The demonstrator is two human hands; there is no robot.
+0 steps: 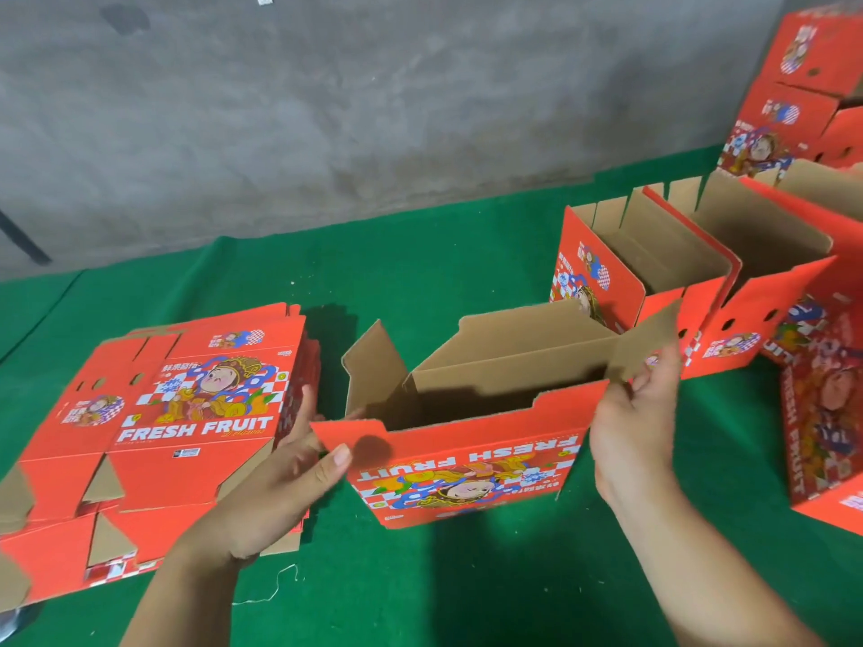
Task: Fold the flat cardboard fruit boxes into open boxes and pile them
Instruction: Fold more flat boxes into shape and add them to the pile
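Observation:
A red cardboard fruit box (467,464) stands half-opened on the green table in the middle, its print upside down toward me and its brown inside showing. My left hand (285,478) pinches the near-left flap of this box, thumb on the red outside. My right hand (635,413) grips the right end flap, fingers curled round its brown edge. A stack of flat red boxes (154,436) lies to the left, partly behind my left hand.
Two opened boxes (654,268) stand upright at the back right, with more piled boxes (803,95) behind them against the grey wall. Another printed box (822,422) sits at the right edge. The green table cover (420,576) reaches toward me.

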